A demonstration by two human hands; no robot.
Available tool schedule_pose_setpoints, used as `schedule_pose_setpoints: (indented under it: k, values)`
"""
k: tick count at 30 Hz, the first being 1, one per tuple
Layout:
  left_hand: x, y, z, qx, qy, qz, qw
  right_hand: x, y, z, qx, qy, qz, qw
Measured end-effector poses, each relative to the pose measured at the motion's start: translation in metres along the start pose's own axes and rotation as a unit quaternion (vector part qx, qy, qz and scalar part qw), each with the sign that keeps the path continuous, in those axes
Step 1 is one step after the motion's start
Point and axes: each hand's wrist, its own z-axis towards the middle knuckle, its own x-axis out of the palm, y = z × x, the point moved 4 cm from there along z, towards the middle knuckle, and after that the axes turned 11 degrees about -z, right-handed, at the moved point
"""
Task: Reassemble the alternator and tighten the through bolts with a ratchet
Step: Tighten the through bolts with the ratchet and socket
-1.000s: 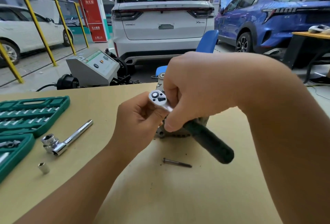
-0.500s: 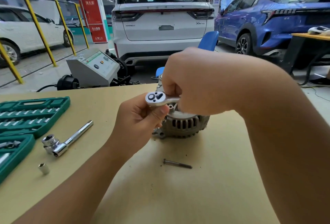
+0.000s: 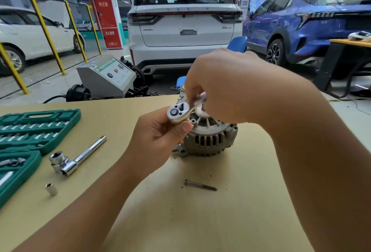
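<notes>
Your alternator (image 3: pixel 210 139) sits on the tan surface (image 3: pixel 230 221) around the middle, pulley end up, finned housing facing you. Ratchet (image 3: pixel 179 113) head is over its 9 o'clock edge, chrome face up w/ the selector showing. Your left hand (image 3: pixel 156 139) has fingers curled under the ratchet head, thumb pressed at its lower edge, so it's grasping the head. Your right hand (image 3: pixel 218 89) comes in from 3 o'clock, above the alternator, fingers wrapped around the ratchet shank; the handle is hidden behind that hand. Can't tell whether there's a socket on a bolt under the head, it's covered.

One loose through bolt (image 3: pixel 200 184) lies flat on the surface at 6 o'clock from the alternator, well apart from it, w/ bits of grit around.

Over at 9 o'clock: a chrome T-bar w/ a socket (image 3: pixel 72 160), a small loose socket (image 3: pixel 51 189) nearer you, and the open green socket case (image 3: pixel 40 127) at the surface's edge. Past the far edge at 11 o'clock there's a grey machine (image 3: pixel 106 77) on the floor, then a white SUV (image 3: pixel 184 23) and a blue car (image 3: pixel 313 21) at 12–2 o'clock.
</notes>
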Motion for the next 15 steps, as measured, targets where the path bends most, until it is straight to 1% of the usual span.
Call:
schedule_pose_setpoints:
  k: [2, 5, 7, 9, 10, 11, 13, 15]
  values:
    - [0.0, 0.001, 0.0, -0.006, -0.008, -0.007, 1.0, 0.004, -0.004, 0.0, -0.019, -0.005, 0.013, 1.0]
    - [0.002, -0.002, -0.001, 0.003, -0.017, -0.011, 1.0, 0.011, 0.004, 0.003, -0.08, 0.043, -0.019, 0.996]
    - [0.005, -0.003, -0.001, 0.017, -0.008, 0.001, 1.0, 0.014, 0.003, 0.007, -0.084, 0.069, 0.0, 0.994]
    - [0.006, -0.002, -0.001, 0.013, -0.005, -0.001, 1.0, 0.013, 0.001, 0.005, -0.068, 0.073, 0.016, 0.995]
    - [0.005, -0.001, -0.001, 0.006, -0.005, -0.002, 1.0, 0.011, -0.001, 0.003, -0.05, 0.056, 0.023, 0.997]
    - [0.003, 0.001, -0.002, 0.0, -0.006, 0.002, 1.0, 0.007, -0.003, 0.002, -0.033, 0.02, 0.026, 0.999]
    - [0.0, 0.003, -0.002, -0.007, -0.01, 0.01, 1.0, 0.002, -0.002, -0.001, -0.019, -0.027, 0.019, 0.999]
    - [0.001, 0.004, -0.001, -0.01, -0.015, 0.006, 1.0, 0.001, 0.003, 0.002, -0.036, -0.013, 0.013, 0.999]
